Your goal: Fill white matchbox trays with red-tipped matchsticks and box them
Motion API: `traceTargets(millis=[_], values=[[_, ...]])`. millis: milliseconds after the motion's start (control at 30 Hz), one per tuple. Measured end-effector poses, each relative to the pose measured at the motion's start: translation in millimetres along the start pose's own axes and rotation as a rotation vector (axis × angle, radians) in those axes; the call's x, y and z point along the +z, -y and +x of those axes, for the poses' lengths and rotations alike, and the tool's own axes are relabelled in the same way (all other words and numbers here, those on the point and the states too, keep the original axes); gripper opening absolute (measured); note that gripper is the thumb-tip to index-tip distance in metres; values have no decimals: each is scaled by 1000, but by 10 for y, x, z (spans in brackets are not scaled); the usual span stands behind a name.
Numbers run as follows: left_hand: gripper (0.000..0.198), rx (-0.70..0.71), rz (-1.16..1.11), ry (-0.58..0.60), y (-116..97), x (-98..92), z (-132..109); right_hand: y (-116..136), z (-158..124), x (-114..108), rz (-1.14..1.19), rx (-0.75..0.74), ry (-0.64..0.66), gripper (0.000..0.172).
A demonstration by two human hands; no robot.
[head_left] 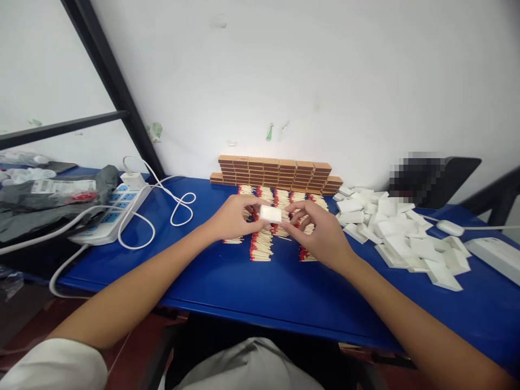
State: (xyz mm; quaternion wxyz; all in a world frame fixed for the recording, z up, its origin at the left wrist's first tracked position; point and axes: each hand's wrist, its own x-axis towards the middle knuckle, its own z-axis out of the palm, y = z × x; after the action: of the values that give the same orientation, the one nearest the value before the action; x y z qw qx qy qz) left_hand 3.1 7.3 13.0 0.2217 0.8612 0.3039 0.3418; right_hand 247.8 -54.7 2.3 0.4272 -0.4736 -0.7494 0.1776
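My left hand [233, 216] and my right hand [320, 235] meet over the middle of the blue table [227, 281]. Between their fingertips they pinch a small white box tray [270, 213], held level just above the table. Beneath the hands lie rows of red-tipped matchsticks [262, 246] in neat bundles. Behind them a low wall of stacked brown matchbox sleeves [276, 173] stands against the white wall. My right hand is nearest a heap of empty white box trays [402, 233] on its right.
A white power strip [117, 214] with looping white cables [179, 208] lies at the left. Grey bags [52, 197] sit beyond it. A white mouse [449, 227] and a white flat device [493, 257] rest at the right. A black metal frame [109, 81] leans at the back left.
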Motion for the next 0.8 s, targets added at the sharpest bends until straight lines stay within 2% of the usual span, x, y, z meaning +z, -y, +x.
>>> traceTargets(millis=[67, 167, 233, 433, 800], values=[[31, 10, 90, -81, 36, -46, 20, 51, -48, 12, -53, -79, 84, 24], [31, -7, 174, -144, 92, -91, 36, 130, -145, 74, -6, -175, 380, 15], [30, -13, 186, -147, 115, -90, 34, 163, -202, 142, -18, -184, 486, 10], [36, 33, 205, -136, 63, -10, 2, 184, -257, 277, -81, -162, 520, 9], [40, 57, 251, -104, 22, 45, -29, 238, -254, 188, -155, -153, 618, 20]])
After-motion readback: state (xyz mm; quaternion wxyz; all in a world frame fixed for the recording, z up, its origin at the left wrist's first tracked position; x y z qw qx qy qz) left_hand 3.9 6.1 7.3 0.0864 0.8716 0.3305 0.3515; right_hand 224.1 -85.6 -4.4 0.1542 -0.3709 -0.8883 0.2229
